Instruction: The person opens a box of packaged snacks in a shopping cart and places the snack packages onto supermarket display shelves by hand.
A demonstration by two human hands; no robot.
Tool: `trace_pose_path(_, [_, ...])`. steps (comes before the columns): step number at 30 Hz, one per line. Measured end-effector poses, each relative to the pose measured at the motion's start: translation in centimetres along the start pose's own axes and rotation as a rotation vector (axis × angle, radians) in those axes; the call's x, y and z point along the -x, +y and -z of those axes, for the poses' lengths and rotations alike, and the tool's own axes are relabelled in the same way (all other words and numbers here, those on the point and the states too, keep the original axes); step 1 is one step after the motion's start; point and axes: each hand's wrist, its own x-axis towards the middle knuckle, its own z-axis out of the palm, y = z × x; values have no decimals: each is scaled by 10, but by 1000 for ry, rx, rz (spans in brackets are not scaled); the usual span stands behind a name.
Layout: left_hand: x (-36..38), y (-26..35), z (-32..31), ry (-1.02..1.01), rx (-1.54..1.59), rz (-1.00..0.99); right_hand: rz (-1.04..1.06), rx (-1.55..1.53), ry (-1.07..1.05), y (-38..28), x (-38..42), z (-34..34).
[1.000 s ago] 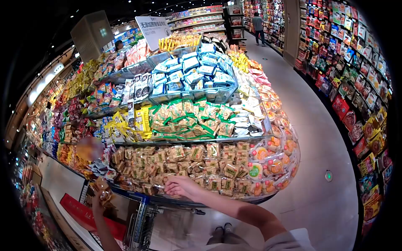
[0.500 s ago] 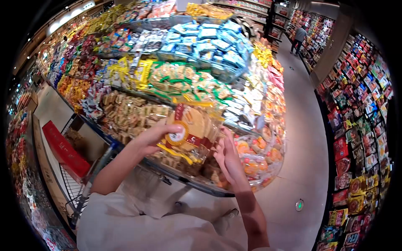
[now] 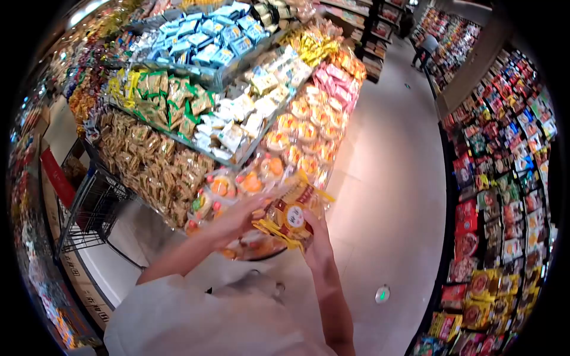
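A clear food packet with yellow edges and a round white label (image 3: 294, 216) is held between both hands, above the corner of the snack display. My right hand (image 3: 317, 238) grips its lower right side, with the thumb on the front near the label. My left hand (image 3: 240, 215) is closed on the left side of the packet, its fingertips partly hidden behind it. Below and behind the packet lie wrapped items with orange and red pieces (image 3: 251, 181).
Display bins hold blue packets (image 3: 208, 38), green-edged packets (image 3: 166, 101) and brown packets (image 3: 148, 157). A shopping cart (image 3: 89, 207) with a red box (image 3: 57, 178) stands at left. Packed shelves (image 3: 499, 207) line the right of the aisle (image 3: 380, 154); a person (image 3: 426, 50) is far off.
The view has shifted toward the display's right corner. The packet has turned in the hands, and my right hand now has its thumb on the front, where my left thumb was.
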Motion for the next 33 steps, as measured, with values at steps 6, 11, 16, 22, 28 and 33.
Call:
trace_pose_path(6, [-48, -12, -25, 13, 323, -283, -39, 114, -135, -61, -71, 21])
trace_pose_path(11, [-114, -11, -32, 221, 361, -226, -13, 685, -601, -116, -146, 16])
trace_pose_path(16, [-174, 16, -84, 507, 737, -362, 95, 1274, -897, -172, -220, -6])
trace_pose_path(22, [-226, 29, -103, 870, 1040, -610, -60, 1073, -1095, -189, -282, -22])
trace_pose_path(28, [-315, 48, -115, 1241, 997, -850, 453, 1292, -1376, -227, -347, -12])
trace_pose_path(33, [-411, 100, -127, 1581, 1009, -799, 708, 1308, -1400, -281, -416, -7])
